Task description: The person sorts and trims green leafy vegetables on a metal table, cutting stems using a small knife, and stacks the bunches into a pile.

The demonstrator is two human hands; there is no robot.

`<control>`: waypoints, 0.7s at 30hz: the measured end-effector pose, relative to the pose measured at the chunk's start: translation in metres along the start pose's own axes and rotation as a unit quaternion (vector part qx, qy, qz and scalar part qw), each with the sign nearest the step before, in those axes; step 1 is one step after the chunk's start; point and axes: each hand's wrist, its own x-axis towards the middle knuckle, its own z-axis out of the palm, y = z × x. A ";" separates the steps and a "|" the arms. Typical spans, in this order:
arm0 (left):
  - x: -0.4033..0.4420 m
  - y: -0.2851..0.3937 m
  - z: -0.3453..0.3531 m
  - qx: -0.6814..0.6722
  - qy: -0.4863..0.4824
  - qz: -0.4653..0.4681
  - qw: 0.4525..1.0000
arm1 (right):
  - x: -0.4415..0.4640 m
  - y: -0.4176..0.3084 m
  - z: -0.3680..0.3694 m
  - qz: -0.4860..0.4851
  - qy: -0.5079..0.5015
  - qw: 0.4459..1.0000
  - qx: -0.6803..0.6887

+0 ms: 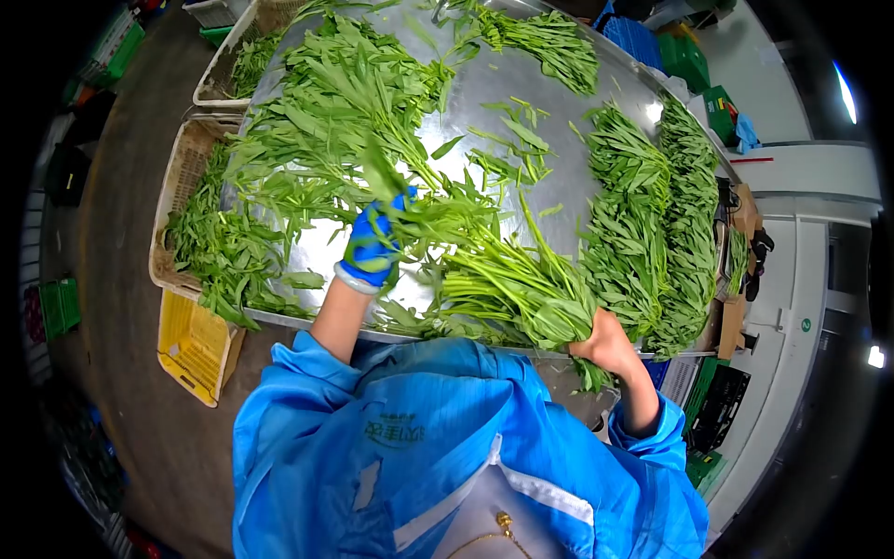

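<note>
My left hand (371, 247), in a blue glove with a pale cuff, is closed around some leafy greens; leaves partly cover its fingers and a leaf above it is blurred. My bare right hand (603, 341) grips the leafy end of a large bunch of greens (507, 287) at the table's near edge. The cut stems of that bunch point left, towards the glove. Beyond my left hand lies a loose heap of greens (335, 98) on the metal table (456, 126).
Neat rows of bundled greens (633, 205) line the table's right side. More bundles (549, 47) lie at the far edge. Beside the table on the left are a beige crate (191, 154) with greens and a yellow crate (193, 347). Loose leaves and stems (521, 140) are scattered mid-table.
</note>
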 end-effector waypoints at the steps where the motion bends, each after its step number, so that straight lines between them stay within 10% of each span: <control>1: -0.009 0.009 0.004 -0.024 0.009 -0.031 0.999 | -0.003 -0.001 0.000 -0.004 -0.005 1.000 -0.009; 5: -0.013 -0.031 -0.007 -0.244 -0.055 -0.220 0.943 | -0.002 -0.013 0.002 -0.061 0.014 0.996 -0.068; 8: -0.030 -0.048 0.018 0.170 -0.163 -0.100 0.967 | 0.003 -0.021 0.007 -0.049 0.010 0.997 -0.064; 16: 0.017 -0.031 -0.090 0.062 0.132 -0.051 0.988 | -0.014 -0.007 -0.017 0.003 -0.058 0.994 0.093; 21: -0.044 -0.033 0.012 -0.001 -0.111 -0.138 0.984 | -0.008 -0.007 -0.004 0.035 -0.101 0.961 0.256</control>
